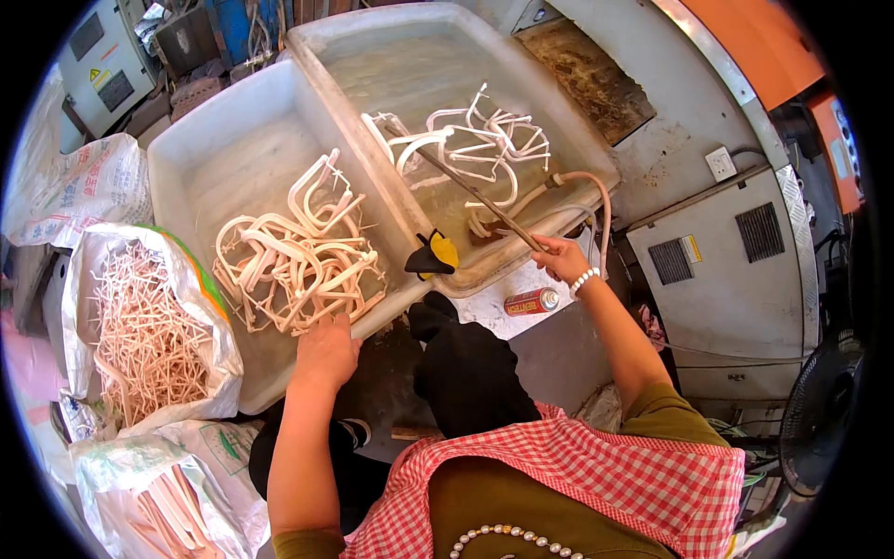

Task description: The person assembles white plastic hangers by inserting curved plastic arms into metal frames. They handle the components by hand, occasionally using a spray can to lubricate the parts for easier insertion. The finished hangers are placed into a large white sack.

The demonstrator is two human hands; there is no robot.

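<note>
My right hand (pixel 562 258) grips the near end of a long thin rod (pixel 475 196) that reaches into the right tub (pixel 568 130), among white curved plastic pieces (pixel 475 140) lying in water. My left hand (pixel 326 352) rests on the front rim of the left tub (pixel 177 177), just below a pile of the same white curved pieces (pixel 298 256). A bead bracelet sits on my right wrist.
A pinkish hose (pixel 596 200) hangs over the right tub's rim. A black and yellow tool (pixel 430 256) and a red spray can (pixel 533 301) lie near the tubs' front. Sacks of pale plastic strips (pixel 144 335) stand at left. Grey machine cabinets (pixel 736 270) and a fan (pixel 819 415) stand at right.
</note>
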